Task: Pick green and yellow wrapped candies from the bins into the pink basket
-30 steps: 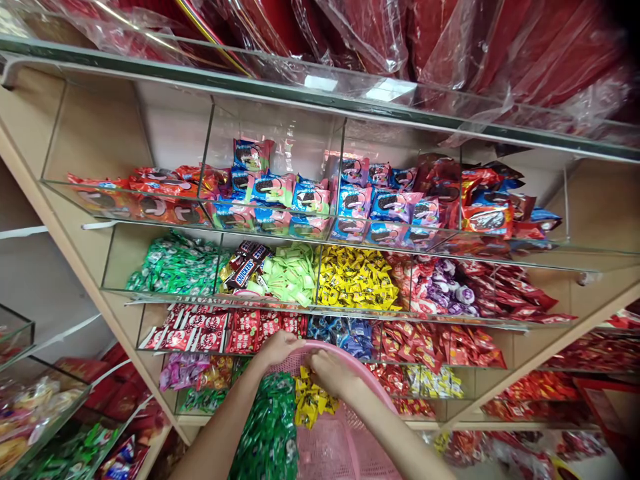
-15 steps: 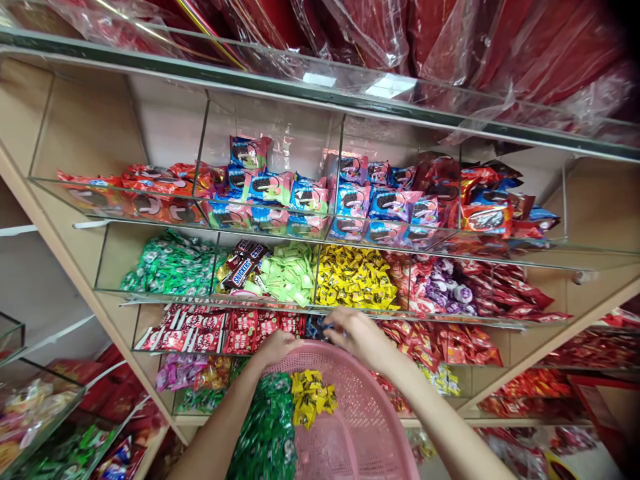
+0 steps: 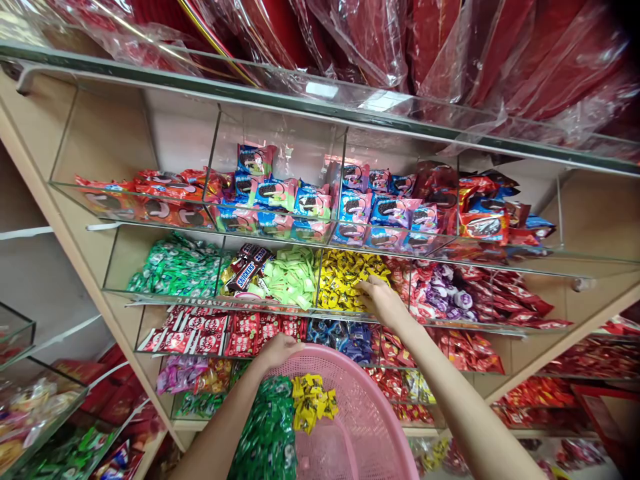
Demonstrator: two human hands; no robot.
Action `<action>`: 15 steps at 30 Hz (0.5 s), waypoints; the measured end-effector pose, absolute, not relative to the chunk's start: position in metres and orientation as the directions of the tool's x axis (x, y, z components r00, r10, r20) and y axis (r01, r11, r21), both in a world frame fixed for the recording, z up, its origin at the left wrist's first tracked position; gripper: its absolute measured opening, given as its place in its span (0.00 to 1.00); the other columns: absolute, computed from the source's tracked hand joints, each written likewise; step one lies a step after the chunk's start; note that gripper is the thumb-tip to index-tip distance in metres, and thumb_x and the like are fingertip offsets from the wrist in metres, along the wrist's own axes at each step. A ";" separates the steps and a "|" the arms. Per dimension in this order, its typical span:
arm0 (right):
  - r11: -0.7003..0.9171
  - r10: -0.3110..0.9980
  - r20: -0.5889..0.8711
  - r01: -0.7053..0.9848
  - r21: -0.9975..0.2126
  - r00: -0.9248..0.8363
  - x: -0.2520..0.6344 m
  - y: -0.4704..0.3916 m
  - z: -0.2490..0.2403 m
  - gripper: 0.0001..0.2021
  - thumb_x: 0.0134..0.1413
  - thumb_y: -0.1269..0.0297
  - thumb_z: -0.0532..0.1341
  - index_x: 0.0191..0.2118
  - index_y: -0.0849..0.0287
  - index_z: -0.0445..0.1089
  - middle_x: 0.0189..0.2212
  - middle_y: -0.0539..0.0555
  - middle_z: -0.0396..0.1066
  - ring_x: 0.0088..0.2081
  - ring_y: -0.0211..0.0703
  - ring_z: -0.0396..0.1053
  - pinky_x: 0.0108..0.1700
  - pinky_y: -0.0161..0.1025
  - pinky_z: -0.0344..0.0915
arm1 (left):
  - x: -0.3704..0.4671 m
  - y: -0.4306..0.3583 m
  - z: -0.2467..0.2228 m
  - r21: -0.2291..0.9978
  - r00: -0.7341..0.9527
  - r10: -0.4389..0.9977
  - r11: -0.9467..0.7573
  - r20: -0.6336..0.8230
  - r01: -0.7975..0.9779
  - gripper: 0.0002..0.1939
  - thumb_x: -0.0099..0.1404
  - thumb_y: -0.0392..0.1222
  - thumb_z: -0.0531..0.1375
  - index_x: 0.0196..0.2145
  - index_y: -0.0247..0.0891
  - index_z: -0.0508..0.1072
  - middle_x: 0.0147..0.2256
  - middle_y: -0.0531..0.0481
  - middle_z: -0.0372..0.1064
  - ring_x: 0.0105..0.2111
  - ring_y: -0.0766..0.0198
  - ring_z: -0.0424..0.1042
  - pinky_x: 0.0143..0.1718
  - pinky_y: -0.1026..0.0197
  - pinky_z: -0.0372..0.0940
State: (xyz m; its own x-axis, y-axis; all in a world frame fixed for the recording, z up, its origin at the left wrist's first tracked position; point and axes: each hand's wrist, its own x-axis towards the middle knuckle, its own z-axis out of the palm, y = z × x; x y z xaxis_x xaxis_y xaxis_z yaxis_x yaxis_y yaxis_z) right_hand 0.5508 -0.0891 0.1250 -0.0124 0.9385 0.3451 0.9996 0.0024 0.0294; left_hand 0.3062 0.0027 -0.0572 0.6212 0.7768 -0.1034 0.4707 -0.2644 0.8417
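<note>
My left hand (image 3: pixel 281 349) is closed on the far rim of a pink plastic basket (image 3: pixel 385 400), left of its middle. A heap of green-wrapped candies (image 3: pixel 265 430) lies in the left part of the basket, beside a small pile of yellow-wrapped candies (image 3: pixel 314 403). My right hand (image 3: pixel 385 303) is at the right front of a shelf compartment of yellow-wrapped candies (image 3: pixel 343 280). Its bent fingers close on candies there, though the fingertips are partly hidden. Right of it lie purple-and-white wrapped candies (image 3: pixel 453 293).
A glass lip (image 3: pixel 280 308) fronts the candy shelf, with upright dividers. Green-wrapped candies (image 3: pixel 175 267), Snickers bars (image 3: pixel 253 267) and light green packets (image 3: pixel 290 277) fill compartments to the left. Cookie packs (image 3: pixel 273 193) sit above; blue-wrapped candies (image 3: pixel 345 340) sit below.
My right hand has moved up and away from the basket rim to the yellow candies, uncovering the blue-wrapped candies below. My left hand keeps its hold on the basket.
</note>
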 end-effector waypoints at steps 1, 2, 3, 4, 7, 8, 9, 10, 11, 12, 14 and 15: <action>0.005 0.936 0.353 0.999 0.037 -0.018 0.550 -0.089 0.125 0.12 0.53 0.70 0.52 0.44 0.58 0.65 0.35 0.55 0.61 0.37 0.40 0.61 0.34 0.32 0.55 | 0.306 0.003 -0.057 0.844 0.622 0.776 -0.262 -0.104 0.468 0.28 0.49 0.66 0.51 0.21 0.34 0.67 0.17 0.56 0.58 0.21 0.69 0.54 0.24 0.67 0.45; 0.011 0.934 0.357 0.999 0.043 -0.026 0.550 -0.090 0.125 0.12 0.53 0.70 0.52 0.44 0.58 0.65 0.35 0.55 0.61 0.37 0.40 0.61 0.34 0.32 0.55 | 0.306 0.003 -0.058 0.845 0.623 0.775 -0.261 -0.105 0.466 0.28 0.49 0.66 0.51 0.21 0.34 0.68 0.17 0.56 0.58 0.21 0.69 0.54 0.24 0.67 0.45; 0.019 0.934 0.356 0.999 0.050 -0.035 0.549 -0.090 0.125 0.12 0.54 0.70 0.52 0.44 0.58 0.64 0.35 0.55 0.61 0.37 0.40 0.61 0.34 0.32 0.55 | 0.306 0.003 -0.058 0.846 0.625 0.774 -0.259 -0.106 0.465 0.28 0.49 0.66 0.51 0.21 0.34 0.68 0.17 0.56 0.59 0.21 0.69 0.54 0.24 0.67 0.45; 0.025 0.935 0.352 0.998 0.056 -0.043 0.549 -0.089 0.125 0.12 0.54 0.70 0.52 0.44 0.58 0.64 0.34 0.55 0.61 0.36 0.40 0.61 0.34 0.33 0.55 | 0.306 0.003 -0.058 0.846 0.625 0.773 -0.258 -0.109 0.466 0.28 0.49 0.66 0.51 0.21 0.34 0.68 0.17 0.56 0.59 0.21 0.69 0.55 0.24 0.67 0.45; 0.027 0.940 0.339 0.998 0.058 -0.045 0.549 -0.087 0.124 0.11 0.54 0.69 0.51 0.42 0.58 0.65 0.34 0.54 0.61 0.38 0.41 0.61 0.35 0.33 0.56 | 0.306 0.003 -0.057 0.845 0.621 0.776 -0.255 -0.112 0.470 0.29 0.49 0.66 0.51 0.22 0.34 0.68 0.18 0.55 0.59 0.21 0.69 0.54 0.24 0.67 0.45; 0.025 0.939 0.340 0.998 0.052 -0.041 0.549 -0.087 0.123 0.10 0.55 0.69 0.51 0.41 0.58 0.66 0.33 0.54 0.61 0.38 0.41 0.61 0.36 0.33 0.56 | 0.306 0.003 -0.057 0.844 0.621 0.776 -0.257 -0.110 0.471 0.29 0.49 0.66 0.51 0.22 0.34 0.68 0.18 0.55 0.59 0.21 0.69 0.54 0.24 0.67 0.45; 0.024 0.937 0.347 0.999 0.042 -0.037 0.549 -0.087 0.124 0.10 0.55 0.69 0.51 0.41 0.58 0.66 0.33 0.54 0.61 0.38 0.41 0.62 0.36 0.33 0.56 | 0.306 0.003 -0.057 0.843 0.620 0.777 -0.259 -0.109 0.472 0.29 0.49 0.66 0.51 0.21 0.34 0.68 0.18 0.56 0.58 0.21 0.69 0.54 0.24 0.67 0.45; 0.027 0.932 0.361 0.999 0.025 -0.034 0.548 -0.088 0.124 0.10 0.56 0.68 0.50 0.41 0.58 0.66 0.34 0.54 0.61 0.38 0.41 0.62 0.36 0.33 0.57 | 0.306 0.002 -0.057 0.841 0.620 0.777 -0.261 -0.108 0.474 0.28 0.49 0.66 0.51 0.21 0.34 0.67 0.17 0.56 0.58 0.20 0.70 0.53 0.24 0.67 0.45; 0.038 0.923 0.384 0.999 -0.002 -0.035 0.548 -0.090 0.126 0.10 0.56 0.67 0.51 0.41 0.58 0.66 0.34 0.54 0.61 0.37 0.40 0.62 0.37 0.34 0.57 | 0.306 0.002 -0.056 0.838 0.618 0.778 -0.262 -0.110 0.479 0.28 0.49 0.66 0.51 0.21 0.34 0.67 0.17 0.56 0.57 0.20 0.70 0.53 0.23 0.67 0.45; 0.060 0.910 0.413 0.997 -0.040 -0.038 0.546 -0.094 0.128 0.10 0.56 0.66 0.51 0.41 0.58 0.66 0.34 0.54 0.61 0.36 0.40 0.62 0.37 0.34 0.58 | 0.306 0.002 -0.056 0.834 0.615 0.781 -0.262 -0.113 0.486 0.28 0.49 0.66 0.51 0.20 0.34 0.67 0.17 0.56 0.57 0.20 0.70 0.53 0.23 0.67 0.44; 0.131 0.876 0.480 0.980 -0.150 -0.044 0.539 -0.106 0.135 0.11 0.56 0.64 0.51 0.42 0.59 0.66 0.33 0.54 0.62 0.35 0.40 0.63 0.37 0.35 0.58 | 0.306 0.002 -0.055 0.828 0.609 0.784 -0.262 -0.117 0.496 0.28 0.49 0.66 0.51 0.20 0.35 0.66 0.17 0.56 0.56 0.20 0.70 0.52 0.23 0.67 0.44; 0.176 0.860 0.509 0.960 -0.216 -0.042 0.534 -0.113 0.137 0.11 0.56 0.63 0.52 0.42 0.59 0.66 0.32 0.54 0.62 0.35 0.40 0.63 0.37 0.35 0.58 | 0.306 0.002 -0.055 0.826 0.608 0.785 -0.261 -0.119 0.499 0.28 0.49 0.66 0.51 0.20 0.35 0.66 0.17 0.56 0.56 0.20 0.70 0.53 0.23 0.67 0.44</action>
State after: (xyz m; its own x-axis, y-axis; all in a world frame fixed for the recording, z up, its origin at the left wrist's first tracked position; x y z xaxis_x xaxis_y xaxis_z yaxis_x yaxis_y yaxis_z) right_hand 0.5338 -0.1133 0.1375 -0.0425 0.8596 0.5092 0.9604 0.1756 -0.2164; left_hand 0.3059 0.0017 -0.0548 0.6080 0.7849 -0.1192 0.4991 -0.2611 0.8263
